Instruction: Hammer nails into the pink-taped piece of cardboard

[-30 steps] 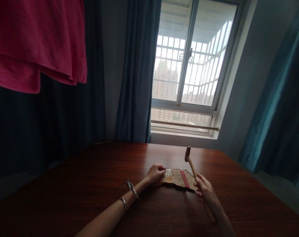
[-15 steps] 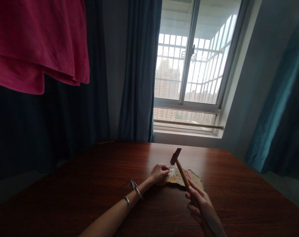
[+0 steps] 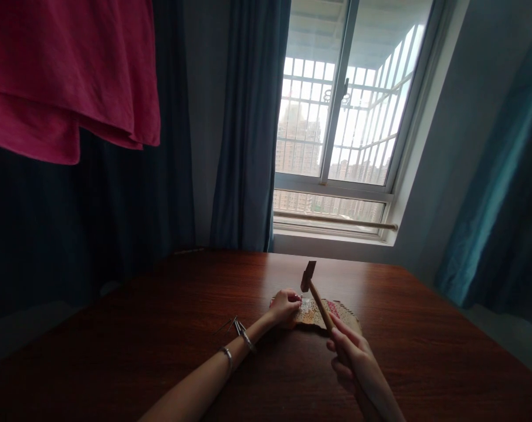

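Observation:
My right hand is wrapped round the wooden handle of a hammer. The hammer's dark metal head is raised just right of my left fingertips, apart from them. My left hand rests at the left end of a tan board, fingers pinched together. A tiny tip shows at those fingers, too small to name. Many small dark holes dot the board, with white, orange and red patches and a ragged front edge. Beside my left wrist, several thin dark metal pins or nails lie on the table.
The brown wooden table reaches to the wall under a barred window. Blue curtains hang on both sides. A pink cloth hangs at upper left. Two silver bangles circle my left forearm.
The hammer head has shifted a little left, closer to my left fingertips, and my right hand has moved slightly with it. My left hand stays at the board.

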`<state>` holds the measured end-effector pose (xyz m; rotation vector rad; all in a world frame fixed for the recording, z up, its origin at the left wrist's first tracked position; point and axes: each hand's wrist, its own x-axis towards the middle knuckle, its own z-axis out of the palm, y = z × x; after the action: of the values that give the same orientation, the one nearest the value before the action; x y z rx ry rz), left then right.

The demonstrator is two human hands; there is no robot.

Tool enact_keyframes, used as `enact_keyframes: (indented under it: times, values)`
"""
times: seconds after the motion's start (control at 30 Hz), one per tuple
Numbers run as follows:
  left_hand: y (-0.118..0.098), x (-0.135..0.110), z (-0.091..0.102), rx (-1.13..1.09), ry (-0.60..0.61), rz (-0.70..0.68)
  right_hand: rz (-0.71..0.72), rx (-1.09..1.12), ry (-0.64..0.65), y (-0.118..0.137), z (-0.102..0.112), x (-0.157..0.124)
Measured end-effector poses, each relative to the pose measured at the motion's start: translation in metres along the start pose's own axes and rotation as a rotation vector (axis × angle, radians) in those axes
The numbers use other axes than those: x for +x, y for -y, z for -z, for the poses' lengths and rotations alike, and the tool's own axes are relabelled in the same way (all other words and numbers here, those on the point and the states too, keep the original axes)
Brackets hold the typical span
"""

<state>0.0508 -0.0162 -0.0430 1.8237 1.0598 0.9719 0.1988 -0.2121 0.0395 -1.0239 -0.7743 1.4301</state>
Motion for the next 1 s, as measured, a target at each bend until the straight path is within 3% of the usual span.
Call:
enact_keyframes:
  times: [0.23, 1.0]
  values:
    - [0.006, 0.003, -0.002, 0.004, -0.004, -0.099, -0.007, -0.023, 0.021, 0.003, 0.000, -0.001]
    - [-0.002, -0.001, 0.000, 0.085, -0.014, -0.094, -0.022, -0.016, 0.002, -0.005, 0.002, 0.003]
